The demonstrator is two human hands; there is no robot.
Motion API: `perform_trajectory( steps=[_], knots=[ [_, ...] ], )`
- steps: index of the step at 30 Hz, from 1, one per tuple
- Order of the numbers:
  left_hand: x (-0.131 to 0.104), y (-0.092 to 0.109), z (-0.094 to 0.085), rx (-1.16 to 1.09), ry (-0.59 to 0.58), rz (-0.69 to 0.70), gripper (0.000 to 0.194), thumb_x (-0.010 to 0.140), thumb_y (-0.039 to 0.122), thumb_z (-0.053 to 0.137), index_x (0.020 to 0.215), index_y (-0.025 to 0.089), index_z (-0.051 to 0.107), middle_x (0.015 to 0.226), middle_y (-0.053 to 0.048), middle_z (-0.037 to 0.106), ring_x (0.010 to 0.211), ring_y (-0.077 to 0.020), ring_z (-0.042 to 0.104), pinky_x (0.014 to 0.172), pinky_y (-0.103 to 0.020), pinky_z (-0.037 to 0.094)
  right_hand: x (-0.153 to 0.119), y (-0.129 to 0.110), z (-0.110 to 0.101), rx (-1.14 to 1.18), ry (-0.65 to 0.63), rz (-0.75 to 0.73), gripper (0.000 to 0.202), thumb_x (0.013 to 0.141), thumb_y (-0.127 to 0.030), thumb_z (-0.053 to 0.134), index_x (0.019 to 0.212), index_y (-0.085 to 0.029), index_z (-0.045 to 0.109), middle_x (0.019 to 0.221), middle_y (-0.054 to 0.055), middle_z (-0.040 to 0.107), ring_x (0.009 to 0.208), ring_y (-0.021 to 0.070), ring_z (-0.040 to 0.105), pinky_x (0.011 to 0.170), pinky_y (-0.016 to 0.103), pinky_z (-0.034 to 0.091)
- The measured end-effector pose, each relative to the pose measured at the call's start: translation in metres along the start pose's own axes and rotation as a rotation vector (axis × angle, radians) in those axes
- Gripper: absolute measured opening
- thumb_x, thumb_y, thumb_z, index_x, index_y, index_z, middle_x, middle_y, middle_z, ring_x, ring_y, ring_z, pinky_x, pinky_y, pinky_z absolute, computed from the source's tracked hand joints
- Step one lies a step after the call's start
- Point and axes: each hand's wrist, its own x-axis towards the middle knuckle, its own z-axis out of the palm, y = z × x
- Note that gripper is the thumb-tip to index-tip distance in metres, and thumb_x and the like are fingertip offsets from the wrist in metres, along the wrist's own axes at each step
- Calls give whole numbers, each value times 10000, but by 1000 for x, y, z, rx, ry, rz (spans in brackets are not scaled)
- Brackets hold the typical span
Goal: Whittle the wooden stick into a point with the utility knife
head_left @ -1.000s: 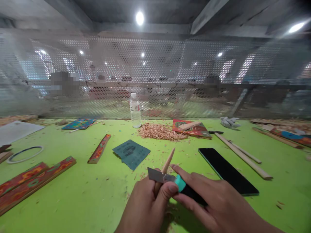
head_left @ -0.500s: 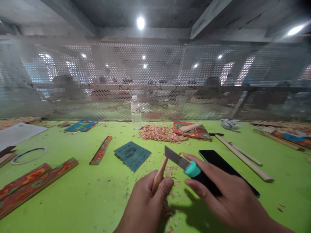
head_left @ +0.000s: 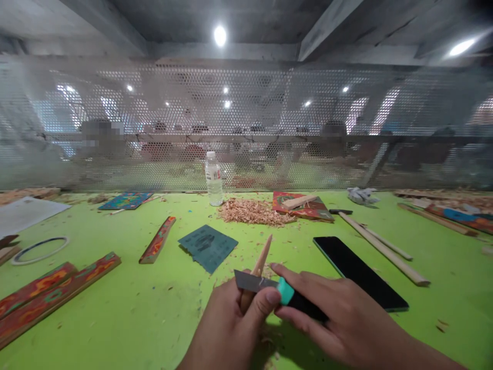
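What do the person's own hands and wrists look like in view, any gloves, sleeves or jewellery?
Both the left hand and right hand are bare: no gloves, rings, or bracelets are visible. No sleeve shows on either arm before the picture cuts off.

My left hand [head_left: 227,316] hides the stick's [head_left: 262,257] lower end; my right hand [head_left: 342,308] covers part of the knife handle [head_left: 306,306]. Far beyond them, people [head_left: 102,134] are blurred.

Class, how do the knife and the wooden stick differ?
The knife has a grey blade and black-and-turquoise handle; the wooden stick is plain and tapered. The knife points leftward; the wooden stick points away. Both are held: the knife in the right hand, the wooden stick in the left hand.
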Motion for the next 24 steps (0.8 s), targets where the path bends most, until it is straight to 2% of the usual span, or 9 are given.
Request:
perform_trajectory(
  steps=[5, 9, 12, 14, 15, 17, 19, 21, 24],
  knots=[
    [3, 1, 0, 49, 47, -22, 503, 964, 667, 595, 793, 194, 595, 725, 15, 505, 700, -170, 455, 642, -274, 371, -2, -8, 5, -36, 59, 37, 472, 1121, -427, 461, 1438, -122, 630, 1082, 165, 839, 808, 280, 836, 692, 375, 698],
    [4, 4, 2, 96, 110, -46, 596, 928, 755, 577, 673, 225, 484, 645, 43, 392, 624, -148, 360, 571, -274, 299, -3, -10, 7, -78, 125, 41, 479, 1138, -440, 423, 1397, -104, 647, 1078, 170, 841, 794, 281, 838, 671, 365, 694],
    [4, 7, 2, 30, 81, -41, 620, 914, 784, 574, 657, 237, 437, 631, 53, 371, 602, -137, 330, 558, -268, 298, -3, -5, 4, -73, 244, 87, 461, 1127, -428, 463, 1444, -133, 621, 1190, 169, 823, 940, 299, 836, 740, 363, 690],
    [3, 7, 1, -15, 71, -63, 609, 903, 774, 608, 668, 232, 461, 620, 59, 374, 581, -128, 326, 540, -262, 297, -2, 0, -1, -53, 319, 148, 437, 1103, -422, 517, 1447, -176, 625, 1254, 150, 806, 1038, 309, 817, 798, 362, 677],
    [3, 7, 1, -31, 64, -79, 596, 902, 762, 626, 683, 226, 487, 613, 60, 388, 567, -122, 335, 530, -258, 299, -1, 1, -4, -40, 330, 183, 419, 1086, -429, 546, 1420, -196, 644, 1230, 134, 815, 1018, 305, 818, 787, 353, 669],
    [2, 4, 1, -58, 37, -108, 561, 907, 739, 644, 731, 222, 517, 584, 66, 423, 512, -109, 362, 497, -247, 315, 4, 3, -8, -5, 297, 268, 359, 1057, -461, 585, 1303, -221, 690, 1044, 93, 842, 768, 261, 812, 654, 320, 639],
    [1, 2, 2, -74, 27, -123, 523, 914, 717, 657, 794, 226, 524, 565, 79, 446, 453, -95, 386, 462, -230, 333, 9, 4, -10, 41, 197, 333, 247, 1048, -446, 587, 1107, -234, 699, 796, 27, 792, 525, 196, 693, 525, 291, 556],
    [1, 0, 1, -70, 47, -133, 493, 921, 698, 663, 850, 231, 523, 563, 97, 438, 411, -80, 383, 428, -209, 328, 14, 4, -8, 37, 53, 344, 166, 1036, -361, 577, 939, -239, 635, 685, -7, 714, 499, 178, 628, 506, 281, 494],
    [2, -1, -2, -27, 62, -135, 468, 953, 682, 627, 925, 219, 565, 578, 98, 441, 405, -74, 373, 404, -190, 316, 14, 9, -2, -53, -77, 333, 114, 998, -262, 572, 888, -234, 575, 755, 33, 712, 626, 215, 671, 565, 305, 484]
  ],
)
